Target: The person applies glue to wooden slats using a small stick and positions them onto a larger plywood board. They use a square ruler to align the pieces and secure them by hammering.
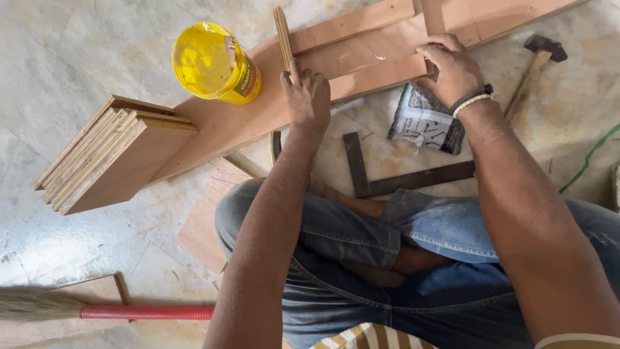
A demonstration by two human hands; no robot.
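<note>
L hand (pixel 307 94) pinching thin wood strip (pixel 282 35) upright on edge, long axis pointing away; R hand (pixel 452 68) fingers curled, pressing long plywood board (pixel 310 84).

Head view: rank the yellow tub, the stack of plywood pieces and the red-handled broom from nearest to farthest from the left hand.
From the left hand:
1. Yellow tub, just to its left, standing on the long board.
2. Stack of plywood pieces, farther left, at the board's end.
3. Red-handled broom, lying on the floor at the lower left.

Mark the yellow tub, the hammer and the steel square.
yellow tub (pixel 210 61), head view, on its lid.
hammer (pixel 528 81), head view, on its wooden handle.
steel square (pixel 356 165), head view, on its shorter arm.
</note>
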